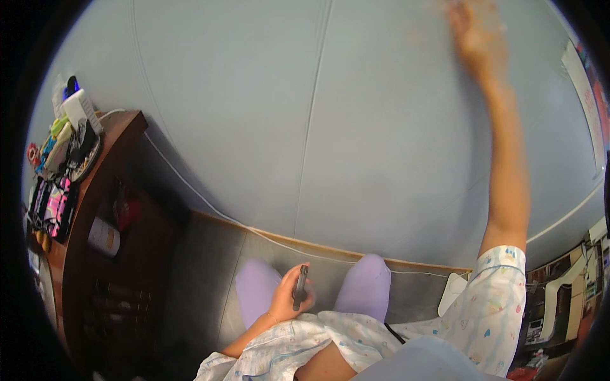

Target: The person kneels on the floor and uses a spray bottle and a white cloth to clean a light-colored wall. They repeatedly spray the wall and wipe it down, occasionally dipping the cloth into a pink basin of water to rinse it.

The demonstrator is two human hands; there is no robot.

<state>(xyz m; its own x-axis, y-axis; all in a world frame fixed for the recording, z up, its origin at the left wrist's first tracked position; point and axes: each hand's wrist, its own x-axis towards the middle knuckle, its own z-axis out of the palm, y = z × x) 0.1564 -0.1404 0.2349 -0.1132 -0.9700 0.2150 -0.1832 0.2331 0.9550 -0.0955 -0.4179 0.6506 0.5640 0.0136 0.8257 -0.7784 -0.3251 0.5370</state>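
A small dark handheld object (299,288), its kind unclear, is in my left hand (289,297), held low in front of my lap, between my knees. My right arm stretches far up and forward along a pale blue-grey wall panel (391,133). Motion blurs my right hand (479,38) near the top edge of the view, close to the wall. Whether its fingers hold anything or are apart cannot be made out.
On the left stands a dark wooden desk (102,157), with a white power strip (82,110) and small items on top. A white cable (209,207) runs down along the wall's foot. Shelves with mixed goods (555,305) stand at the right.
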